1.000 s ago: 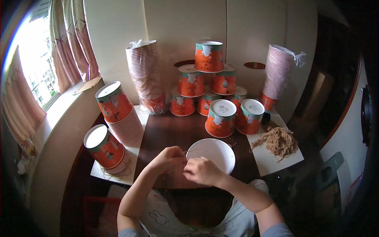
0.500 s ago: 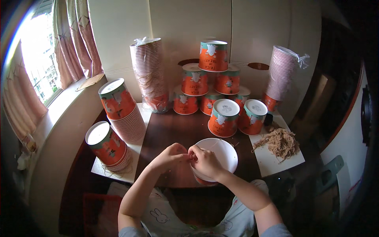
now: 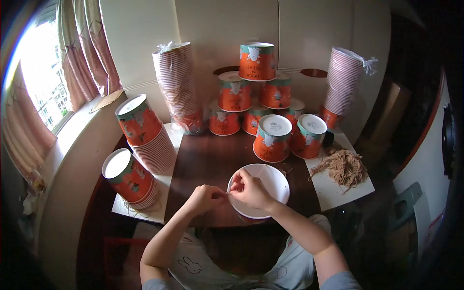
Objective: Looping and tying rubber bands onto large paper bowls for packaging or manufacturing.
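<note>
Dark wooden table crowded at back by pyramid of orange paper cups. White bowl set at near table edge, bare wood to its left. Right hand laid over bowl's left rim, fingers pinched narrow. Left hand just beside, also pinched. Thin string apparently held between them, too fine to confirm; runs away across bowl toward twine pile, far right.
</note>
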The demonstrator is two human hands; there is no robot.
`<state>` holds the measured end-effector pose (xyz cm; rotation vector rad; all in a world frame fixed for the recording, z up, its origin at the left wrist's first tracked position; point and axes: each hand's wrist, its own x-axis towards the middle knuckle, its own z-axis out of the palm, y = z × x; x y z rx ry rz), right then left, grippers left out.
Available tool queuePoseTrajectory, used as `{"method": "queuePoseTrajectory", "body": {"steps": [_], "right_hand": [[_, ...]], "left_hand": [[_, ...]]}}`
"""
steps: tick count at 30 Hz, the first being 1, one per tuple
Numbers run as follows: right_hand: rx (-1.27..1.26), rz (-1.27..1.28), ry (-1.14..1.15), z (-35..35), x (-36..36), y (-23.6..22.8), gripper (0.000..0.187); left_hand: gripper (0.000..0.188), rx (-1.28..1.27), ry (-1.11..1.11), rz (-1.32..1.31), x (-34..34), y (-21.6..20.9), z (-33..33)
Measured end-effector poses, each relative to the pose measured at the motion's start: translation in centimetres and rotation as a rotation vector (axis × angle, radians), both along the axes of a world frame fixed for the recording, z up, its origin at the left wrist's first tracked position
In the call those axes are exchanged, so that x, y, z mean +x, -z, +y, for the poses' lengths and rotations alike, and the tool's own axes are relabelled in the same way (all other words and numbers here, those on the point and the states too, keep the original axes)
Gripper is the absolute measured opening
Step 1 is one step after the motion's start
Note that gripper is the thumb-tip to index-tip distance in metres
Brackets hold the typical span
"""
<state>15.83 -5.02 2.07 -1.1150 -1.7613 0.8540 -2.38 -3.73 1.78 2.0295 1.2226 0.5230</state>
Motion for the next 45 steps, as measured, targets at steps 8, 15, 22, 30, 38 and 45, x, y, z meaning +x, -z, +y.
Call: {"method": "queuePoseTrajectory", "body": {"steps": [8, 15, 22, 30, 38, 45], "right_hand": [[0.049, 0.012, -0.015, 0.4, 0.2, 0.8, 0.022], [0.047, 0.044, -0.014, 0.5, 0.0, 1.0, 0.024], [0.065, 0.067, -0.016, 0.5, -0.1, 1.1, 0.024], [0.11, 0.031, 0.004, 0.4, -0.1, 1.0, 0.022], [0.091, -0.012, -0.01, 0.5, 0.0, 0.9, 0.024], [-0.429, 0.53, -0.25, 0.6, 0.5, 0.3, 0.034]], "left_hand": [[0.018, 0.214, -0.09, -0.082, 0.4, -0.7, -0.7], [0.018, 0.268, -0.016, -0.26, 0.4, 0.5, -0.3], [0.016, 0.27, -0.057, -0.196, 0.9, 0.1, -0.6], [0.015, -0.058, -0.109, -0.354, 0.6, 0.6, 0.0], [0.019, -0.305, 0.016, -0.391, 0.2, 0.6, 0.0], [0.024, -0.567, -0.055, -0.457, 0.4, -0.5, -0.4]]}}
